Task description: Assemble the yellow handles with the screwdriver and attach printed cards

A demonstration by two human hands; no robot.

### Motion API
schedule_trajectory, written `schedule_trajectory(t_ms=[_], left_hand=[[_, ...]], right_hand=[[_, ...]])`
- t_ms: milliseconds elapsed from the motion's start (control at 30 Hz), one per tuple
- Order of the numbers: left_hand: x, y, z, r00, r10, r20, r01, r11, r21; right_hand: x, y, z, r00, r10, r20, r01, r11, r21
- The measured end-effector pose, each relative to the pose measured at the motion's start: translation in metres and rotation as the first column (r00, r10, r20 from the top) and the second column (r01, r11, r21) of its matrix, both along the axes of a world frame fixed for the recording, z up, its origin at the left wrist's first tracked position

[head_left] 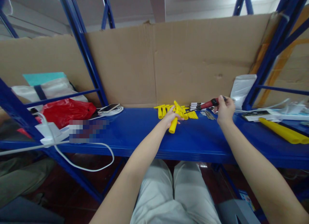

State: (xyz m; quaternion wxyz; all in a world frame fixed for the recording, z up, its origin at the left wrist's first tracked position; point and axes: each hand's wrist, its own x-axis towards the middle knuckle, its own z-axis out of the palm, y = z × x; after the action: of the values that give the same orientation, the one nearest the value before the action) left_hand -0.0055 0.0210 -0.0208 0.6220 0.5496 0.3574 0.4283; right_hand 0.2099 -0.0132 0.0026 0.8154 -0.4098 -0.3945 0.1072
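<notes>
My left hand [170,117] is closed around a yellow plastic part [173,126] with a round tubular handle and a narrower crosswise top. In my right hand [226,110] is a screwdriver [208,104] with a red and black body, its thin shaft pointing left at the yellow part. Whether the tip touches the part cannot be made out. Behind my left hand, several similar yellow parts [160,112] stand against the cardboard. Small flat yellow pieces [193,115] lie to their right. Thin metal pieces [210,115] lie below the screwdriver, beside tiny whitish bits [203,113].
A cardboard sheet [125,66] walls the back of the blue shelf [135,134]. Leftward are a phone [109,108] on a coiled white cable, a red bag [66,111] and a power strip [51,134]. On the right lie yellow tubes [281,130] and a white pouch [242,88].
</notes>
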Motion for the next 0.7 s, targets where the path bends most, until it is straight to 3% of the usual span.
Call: schedule_trajectory(t_ms=[233,567,700], left_hand=[[0.001,-0.003,0.000,0.990,-0.106,-0.088,0.104,0.994,-0.029],[0.000,-0.012,0.007,0.993,-0.118,-0.023,0.116,0.991,-0.068],[0.000,-0.015,0.011,0.995,-0.099,-0.002,0.099,0.992,-0.082]], right_hand=[[-0.002,-0.003,0.004,0.991,-0.024,-0.130,0.038,0.994,0.106],[0.012,0.009,-0.008,0.999,0.032,0.044,-0.038,0.991,0.131],[0.011,0.009,-0.009,0.999,0.040,0.012,-0.041,0.991,0.125]])
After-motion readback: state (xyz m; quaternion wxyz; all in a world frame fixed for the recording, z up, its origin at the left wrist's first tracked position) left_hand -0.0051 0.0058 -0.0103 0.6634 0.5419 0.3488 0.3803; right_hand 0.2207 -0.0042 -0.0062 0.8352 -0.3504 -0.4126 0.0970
